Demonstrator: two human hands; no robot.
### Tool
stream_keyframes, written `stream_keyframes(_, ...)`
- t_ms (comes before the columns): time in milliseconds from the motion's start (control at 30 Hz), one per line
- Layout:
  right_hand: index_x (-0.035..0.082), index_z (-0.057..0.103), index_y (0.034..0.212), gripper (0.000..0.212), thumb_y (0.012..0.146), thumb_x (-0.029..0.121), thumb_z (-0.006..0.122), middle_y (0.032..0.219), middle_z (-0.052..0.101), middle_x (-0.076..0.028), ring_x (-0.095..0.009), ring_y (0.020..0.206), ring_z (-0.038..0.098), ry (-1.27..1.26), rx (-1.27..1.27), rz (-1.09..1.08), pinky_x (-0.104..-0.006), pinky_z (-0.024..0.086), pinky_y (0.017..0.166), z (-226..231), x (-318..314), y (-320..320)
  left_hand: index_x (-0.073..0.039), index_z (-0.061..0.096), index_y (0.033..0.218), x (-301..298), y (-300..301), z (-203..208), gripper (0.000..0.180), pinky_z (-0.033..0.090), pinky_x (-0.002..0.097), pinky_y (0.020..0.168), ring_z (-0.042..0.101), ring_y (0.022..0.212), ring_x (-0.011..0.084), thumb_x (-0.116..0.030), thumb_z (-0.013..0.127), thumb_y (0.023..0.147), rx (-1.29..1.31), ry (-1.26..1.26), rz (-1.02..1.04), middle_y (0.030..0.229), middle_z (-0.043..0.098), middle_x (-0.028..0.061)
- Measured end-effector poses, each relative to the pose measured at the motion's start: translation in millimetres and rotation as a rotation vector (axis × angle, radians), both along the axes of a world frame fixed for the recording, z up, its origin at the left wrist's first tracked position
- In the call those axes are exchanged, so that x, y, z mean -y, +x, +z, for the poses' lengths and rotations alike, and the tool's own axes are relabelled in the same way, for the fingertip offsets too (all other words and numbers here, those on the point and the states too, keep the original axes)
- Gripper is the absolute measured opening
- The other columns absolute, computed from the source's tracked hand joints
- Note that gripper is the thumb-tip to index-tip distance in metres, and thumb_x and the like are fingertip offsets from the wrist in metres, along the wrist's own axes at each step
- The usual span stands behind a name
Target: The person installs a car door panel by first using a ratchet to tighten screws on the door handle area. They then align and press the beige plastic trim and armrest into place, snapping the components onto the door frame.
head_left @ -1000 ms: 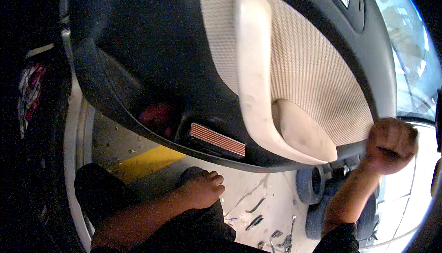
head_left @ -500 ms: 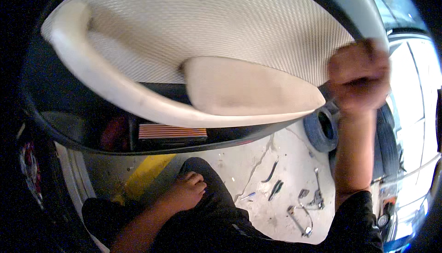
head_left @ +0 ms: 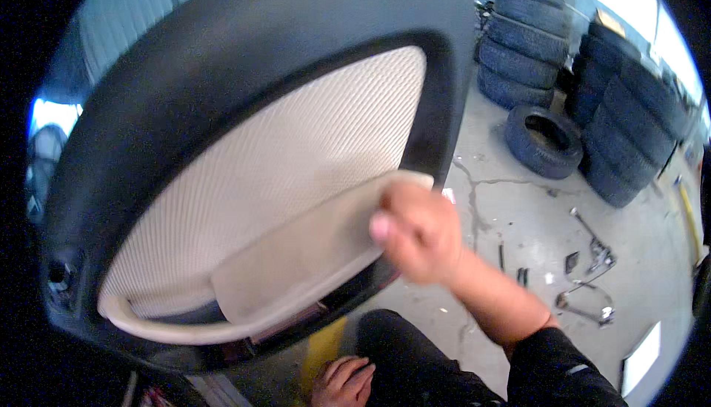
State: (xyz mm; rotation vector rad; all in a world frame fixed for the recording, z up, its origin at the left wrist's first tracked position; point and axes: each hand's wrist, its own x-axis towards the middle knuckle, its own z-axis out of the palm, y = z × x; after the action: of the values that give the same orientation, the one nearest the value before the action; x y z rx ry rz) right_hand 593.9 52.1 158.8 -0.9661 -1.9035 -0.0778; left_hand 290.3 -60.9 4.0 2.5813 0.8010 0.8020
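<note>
A large car door trim panel (head_left: 244, 96), black with a cream woven insert and a cream armrest (head_left: 296, 266), is lifted up and fills most of the view. My right hand (head_left: 415, 229) grips the panel at the right end of the armrest, fingers curled on its edge. My left hand (head_left: 342, 382) rests low near my dark trouser leg, fingers loosely apart, holding nothing.
Stacks of black tyres (head_left: 533, 44) stand at the back right, with one tyre (head_left: 544, 140) lying flat on the cracked concrete floor. Several hand tools (head_left: 592, 259) lie scattered on the floor to the right. A yellow floor stripe (head_left: 322, 348) runs under the panel.
The view has swung right and up; the panel has tilted so its armrest slopes down to the left. My right hand shifted from the panel's right rim to the armrest end.
</note>
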Motion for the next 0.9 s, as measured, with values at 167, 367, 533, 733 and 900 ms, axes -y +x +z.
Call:
stream_keyframes(167, 0.002, 0.06, 0.128, 0.056, 0.076, 0.016, 0.075, 0.128, 0.058, -0.02, -0.036, 0.109, 0.057, 0.189, 0.01, -0.604, -0.0462, 0.043, 0.096, -38.8, 21.0, -31.3, 0.004, 0.044, 0.141, -15.7, -52.1, 116.4, 0.066, 0.032, 0.0606, 0.11, 0.041, 0.129, 0.0489, -0.025, 0.066, 0.086, -0.213, 0.375, 0.586, 0.141, 0.043, 0.0312)
stream_keyframes(367, 0.002, 0.058, 0.132, 0.061, 0.082, 0.032, 0.074, 0.134, 0.053, -0.019, -0.039, 0.119, 0.048, 0.044, 0.032, -0.543, -0.0484, 0.041, 0.1, -46.6, 11.3, -27.1, 0.005, 0.039, 0.147, -41.7, -33.6, 151.9, 0.076, 0.019, 0.0586, 0.12, 0.039, 0.138, 0.0436, -0.02, 0.07, 0.083, -0.36, 0.333, 0.779, 0.146, 0.045, 0.0262)
stream_keyframes(533, -0.001, 0.059, 0.121, 0.046, 0.084, 0.022, 0.074, 0.126, 0.056, -0.019, -0.04, 0.115, 0.05, 0.02, -0.049, -0.497, -0.048, 0.042, 0.099, -17.7, 7.9, -33.5, 0.002, 0.046, 0.145, -52.5, -29.6, 167.4, 0.075, 0.031, 0.0509, 0.116, 0.051, 0.124, 0.042, -0.021, 0.078, 0.081, -0.314, 0.338, 0.833, 0.125, 0.061, 0.0248)
stream_keyframes(733, -0.003, 0.057, 0.119, 0.038, 0.083, 0.002, 0.067, 0.131, 0.056, -0.026, -0.041, 0.115, 0.056, 0.163, -0.523, -0.329, -0.0467, 0.046, 0.1, -56.3, 7.7, -30.7, 0.002, 0.054, 0.139, -69.8, -39.9, 192.4, 0.078, 0.049, 0.0454, 0.093, 0.063, 0.101, 0.0381, -0.021, 0.087, 0.073, -0.36, 0.026, 0.847, 0.102, 0.069, 0.0201)
stream_keyframes(900, -0.002, 0.06, 0.117, 0.04, 0.079, 0.008, 0.07, 0.139, 0.054, -0.025, -0.041, 0.117, 0.057, 0.081, -0.63, -0.396, -0.0495, 0.043, 0.101, -107.9, 8.5, -51.6, 0.002, 0.06, 0.129, -84.9, -42.9, 209.7, 0.075, 0.052, 0.0498, 0.085, 0.065, 0.09, 0.0454, -0.04, 0.086, 0.072, -0.751, 0.033, 0.888, 0.096, 0.069, 0.0221)
